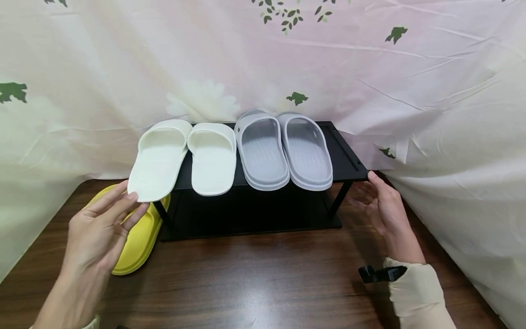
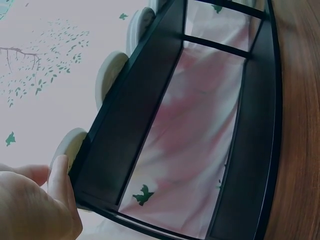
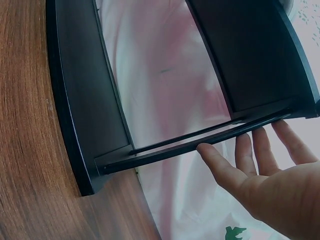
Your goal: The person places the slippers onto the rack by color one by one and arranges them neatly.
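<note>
A black two-tier shoe rack (image 1: 343, 157) carries a white pair and a grey pair of slippers along its top shelf. My left hand (image 1: 96, 228) pinches the near end of the leftmost white slipper (image 1: 158, 160), which overhangs the shelf's front edge. Next to it lies the other white slipper (image 1: 213, 160). Farther right are the left grey slipper (image 1: 265, 153) and the right grey slipper (image 1: 307, 153). At the rack's right end, my right hand (image 1: 388, 208) touches the shelf corner and side post with its fingertips, its fingers fairly straight in the right wrist view (image 3: 265, 185).
Yellow footwear (image 1: 139, 240) sits on the brown wooden floor (image 1: 255, 278) left of the rack, partly behind my left hand. A pale leaf-print cloth (image 1: 230, 55) hangs close behind and along both sides. The rack's lower shelf (image 1: 246, 212) is just above the floor.
</note>
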